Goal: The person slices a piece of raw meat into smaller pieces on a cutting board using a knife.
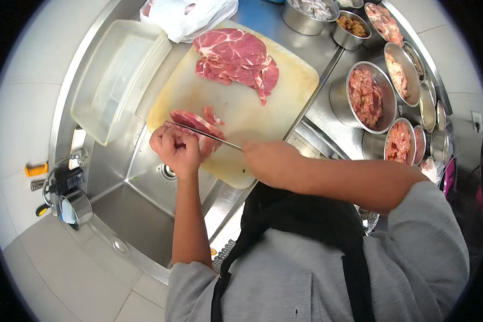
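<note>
My right hand [265, 162] is closed round the handle of a knife, whose blade [206, 134] lies across a piece of raw meat [190, 119] near the left edge of the cutting board [295, 86]. My left hand [176, 147] presses on the near part of that meat with its fingers curled, close beside the blade. A small strip of meat touches or lies just beyond the piece. Farther up the board rests a stack of sliced raw meat [233, 56].
Left of the board stands a translucent plastic bin [110, 80] by a steel sink [139, 214]. A white plastic bag [185, 19] sits at the top. Several steel containers of meat, including a large pot [343, 102], crowd the right side.
</note>
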`<state>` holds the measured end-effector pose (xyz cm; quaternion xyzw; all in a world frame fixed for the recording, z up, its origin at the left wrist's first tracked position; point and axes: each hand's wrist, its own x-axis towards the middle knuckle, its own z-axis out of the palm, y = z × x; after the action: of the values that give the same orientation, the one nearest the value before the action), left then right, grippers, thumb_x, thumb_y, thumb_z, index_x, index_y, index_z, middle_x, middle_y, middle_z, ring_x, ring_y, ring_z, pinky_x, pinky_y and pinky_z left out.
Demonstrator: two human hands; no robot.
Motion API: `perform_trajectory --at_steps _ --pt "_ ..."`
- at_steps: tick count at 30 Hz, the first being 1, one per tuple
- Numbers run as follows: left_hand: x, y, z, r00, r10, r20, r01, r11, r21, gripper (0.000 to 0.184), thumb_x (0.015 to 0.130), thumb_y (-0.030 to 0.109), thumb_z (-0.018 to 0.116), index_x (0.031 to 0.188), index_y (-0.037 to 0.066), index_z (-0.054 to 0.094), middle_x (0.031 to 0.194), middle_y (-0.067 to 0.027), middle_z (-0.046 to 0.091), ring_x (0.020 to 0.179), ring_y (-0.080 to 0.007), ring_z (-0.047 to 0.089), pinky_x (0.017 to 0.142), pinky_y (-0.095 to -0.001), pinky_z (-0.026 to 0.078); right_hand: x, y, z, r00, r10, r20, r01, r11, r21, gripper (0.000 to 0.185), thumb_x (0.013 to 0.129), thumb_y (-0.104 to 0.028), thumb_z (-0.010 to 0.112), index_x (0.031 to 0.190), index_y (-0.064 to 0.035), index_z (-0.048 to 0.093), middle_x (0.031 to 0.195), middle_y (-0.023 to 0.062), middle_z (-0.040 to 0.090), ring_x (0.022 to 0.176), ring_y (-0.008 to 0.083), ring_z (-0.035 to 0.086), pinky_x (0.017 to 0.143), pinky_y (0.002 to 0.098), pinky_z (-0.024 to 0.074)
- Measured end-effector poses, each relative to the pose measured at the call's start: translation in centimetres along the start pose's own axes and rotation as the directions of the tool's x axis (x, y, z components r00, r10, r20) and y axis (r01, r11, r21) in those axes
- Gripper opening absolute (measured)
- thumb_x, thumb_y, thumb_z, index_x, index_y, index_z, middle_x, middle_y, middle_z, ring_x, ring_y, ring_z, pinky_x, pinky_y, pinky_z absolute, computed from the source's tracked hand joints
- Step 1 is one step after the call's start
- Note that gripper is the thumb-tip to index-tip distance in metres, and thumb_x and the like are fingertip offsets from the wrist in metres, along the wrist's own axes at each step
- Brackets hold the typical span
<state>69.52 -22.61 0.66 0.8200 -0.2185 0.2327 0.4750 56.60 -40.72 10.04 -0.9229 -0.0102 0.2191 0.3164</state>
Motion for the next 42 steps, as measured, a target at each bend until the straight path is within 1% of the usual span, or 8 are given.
perform_trajectory --at_steps 5,17,19,21,25,29,31,42 --pt "-0.5 -1.1 0.0 1.0 -0.013 -0.007 0.013 0.999 -0.038 0.022 0.069 -0.006 0.056 0.089 0.003 0.056 0.105 -0.0126 0.047 0.092 -0.0255 0.051 0.081 -0.0377 0.048 3.4 2.0 3.6 0.98 -0.169 -0.105 0.159 0.982 -0.097 0.02 0.09 -0.008 0.05 0.105 0.0019 0.057 0.094 0.0196 0.069 0.087 0.0384 0.069 0.075 0.0479 0.0556" --pt "3.6 1.1 -1.7 0.976 0.106 0.188 -0.136 0.978 0.157 0.008 0.078 0.002 0.061 0.086 0.004 0.057 0.088 -0.0101 0.058 0.082 -0.024 0.055 0.076 -0.0357 0.049 -9.9 6.2 1.5 0.954 0.272 0.124 -0.258 0.959 -0.117 0.021 0.09 -0.012 0.05 0.109 -0.0035 0.055 0.09 0.0221 0.07 0.084 0.0413 0.07 0.068 0.0538 0.0547" --pt "7.5 3.0 -1.2 0.861 -0.433 0.269 0.395 0.9 0.183 0.016 0.082 0.01 0.065 0.094 0.0 0.064 0.087 -0.0127 0.064 0.082 -0.0286 0.061 0.077 -0.0393 0.051 -12.1 7.6 0.4 0.963 0.251 0.092 -0.235 0.959 -0.159 0.02 0.09 -0.012 0.05 0.108 -0.0036 0.055 0.089 0.0219 0.07 0.084 0.041 0.07 0.068 0.0531 0.055" --pt "9.9 0.1 1.1 0.906 -0.282 0.317 0.141 0.904 0.403 0.035 0.08 0.018 0.072 0.106 -0.005 0.066 0.097 -0.0189 0.068 0.085 -0.0302 0.066 0.078 -0.0394 0.052 -14.3 8.3 -1.5 0.949 0.302 0.091 -0.271 0.928 -0.257 0.018 0.09 -0.013 0.052 0.104 -0.0025 0.055 0.085 0.0206 0.07 0.08 0.0398 0.07 0.067 0.0515 0.0552" --pt "11.9 -0.3 4.5 0.288 -0.564 0.774 0.272 0.823 0.498 0.061 0.061 0.022 0.09 0.11 -0.007 0.066 0.094 -0.0116 0.072 0.074 -0.0212 0.065 0.062 -0.0367 0.052 -18.3 10.0 -1.8 0.946 0.298 -0.126 -0.32 0.92 -0.228 0.016 0.09 -0.015 0.053 0.099 -0.0021 0.055 0.08 0.0197 0.07 0.076 0.0384 0.07 0.066 0.0504 0.0548" --pt "11.0 2.1 6.1 0.222 -0.612 0.759 0.088 0.788 0.609 0.054 0.061 0.017 0.089 0.106 -0.004 0.069 0.09 -0.0085 0.072 0.07 -0.0183 0.064 0.057 -0.0344 0.05 -20.3 11.1 -0.3 0.881 0.348 -0.321 -0.387 0.919 -0.068 0.019 0.094 -0.021 0.054 0.095 -0.0023 0.052 0.078 0.0209 0.069 0.073 0.0398 0.068 0.065 0.0508 0.0537" --pt "10.5 4.1 5.8 0.16 -0.577 0.801 0.401 0.779 0.481 0.045 0.066 0.012 0.086 0.106 0.0 0.071 0.087 -0.006 0.072 0.065 -0.0121 0.062 0.052 -0.0284 0.047 -21.0 11.6 0.7 0.857 0.342 -0.385 -0.369 0.929 0.002 0.024 0.095 -0.024 0.055 0.098 -0.0006 0.05 0.077 0.021 0.068 0.073 0.0413 0.067 0.068 0.0505 0.0534" --pt "20.5 12.1 7.2 0.525 -0.417 0.742 0.779 0.586 -0.222 0.027 0.084 0.014 0.079 0.107 0.003 0.07 0.094 -0.0054 0.072 0.083 -0.0128 0.07 0.06 -0.0213 0.053 -21.4 12.6 1.5 0.844 0.358 -0.399 -0.362 0.93 0.069 0.024 0.094 -0.024 0.056 0.1 -0.0013 0.052 0.078 0.0199 0.069 0.075 0.0413 0.068 0.069 0.0519 0.054"
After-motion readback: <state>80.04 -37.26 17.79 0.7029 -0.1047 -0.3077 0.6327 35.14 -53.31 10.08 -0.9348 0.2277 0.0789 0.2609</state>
